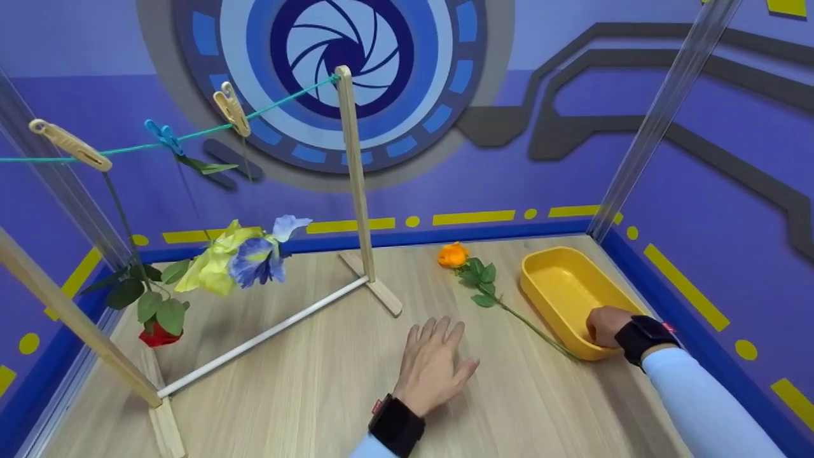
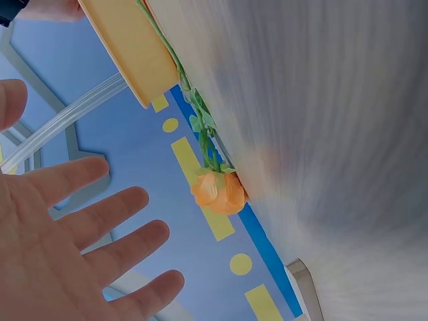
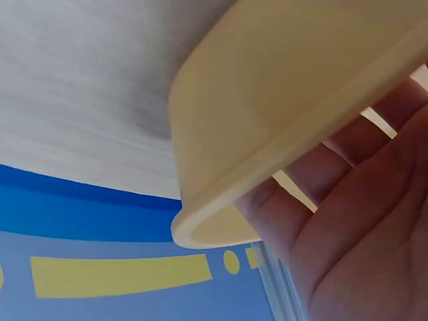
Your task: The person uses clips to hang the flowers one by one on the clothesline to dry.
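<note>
My right hand (image 1: 610, 326) reaches into the near end of a yellow plastic basin (image 1: 540, 306). In the right wrist view its fingers pass over the basin's rim (image 3: 221, 194) and the fingertips are hidden inside, so whether they hold anything does not show. Left of the basin lies an orange artificial rose (image 1: 453, 255), flower toward the back wall, its green stem (image 1: 531, 326) running up to the basin's near left side. My left hand (image 1: 432, 366) is palm down at the tabletop, fingers spread; the left wrist view shows its bare palm (image 2: 47, 247).
A wooden rack with a white crossbar (image 1: 267, 337) stands at left. From its green line (image 1: 292, 97), clothespins (image 1: 232, 109) hold a red rose (image 1: 162, 334), a yellow flower (image 1: 213, 264) and a blue-purple flower (image 1: 259, 259) upside down. Blue-purple walls (image 1: 483, 184) bound the table.
</note>
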Available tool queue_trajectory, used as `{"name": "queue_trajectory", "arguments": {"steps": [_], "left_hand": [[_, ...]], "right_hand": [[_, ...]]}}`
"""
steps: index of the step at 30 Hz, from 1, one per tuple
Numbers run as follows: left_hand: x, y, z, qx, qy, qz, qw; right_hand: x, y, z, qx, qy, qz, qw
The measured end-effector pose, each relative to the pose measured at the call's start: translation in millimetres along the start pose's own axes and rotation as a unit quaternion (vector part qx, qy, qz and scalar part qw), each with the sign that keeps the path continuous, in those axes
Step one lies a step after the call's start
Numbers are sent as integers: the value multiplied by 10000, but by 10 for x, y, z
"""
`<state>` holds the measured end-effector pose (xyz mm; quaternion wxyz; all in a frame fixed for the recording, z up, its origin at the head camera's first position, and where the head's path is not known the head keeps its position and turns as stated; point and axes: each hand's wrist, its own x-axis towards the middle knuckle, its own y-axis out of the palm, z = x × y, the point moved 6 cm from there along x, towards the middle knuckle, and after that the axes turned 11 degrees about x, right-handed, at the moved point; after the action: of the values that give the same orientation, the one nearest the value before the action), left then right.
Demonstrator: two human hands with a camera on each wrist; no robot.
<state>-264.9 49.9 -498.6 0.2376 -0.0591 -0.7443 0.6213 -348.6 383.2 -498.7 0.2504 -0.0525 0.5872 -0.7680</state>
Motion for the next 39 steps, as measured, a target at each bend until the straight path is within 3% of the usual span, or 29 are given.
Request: {"name": "queue_trajectory", "arguments": {"steps": [7,15,22,26,34,39], "left_hand": [[-1,-6,6,-32,15,-4,10000],[-9,-19,6,61,43,-197,9998],[-16,-32,10,146,73,-433,9989],[-21,-36,9,160,61,-515,9985],[-17,-28,24,55,-15,-246,9997],[-5,-37,17,85,-3,-261,9996]], "right_hand": [[13,5,7,-224,-150,-206,9994],[11,-14,-93,201,630,-175,9977],[32,-124,-79,46,616,-303,9976],[39,-214,-73,283,791,-385,9957],[-55,-388,168,966,421,-1271,9863],[-171,-444,427,1302,58,-2207,9666]]}}
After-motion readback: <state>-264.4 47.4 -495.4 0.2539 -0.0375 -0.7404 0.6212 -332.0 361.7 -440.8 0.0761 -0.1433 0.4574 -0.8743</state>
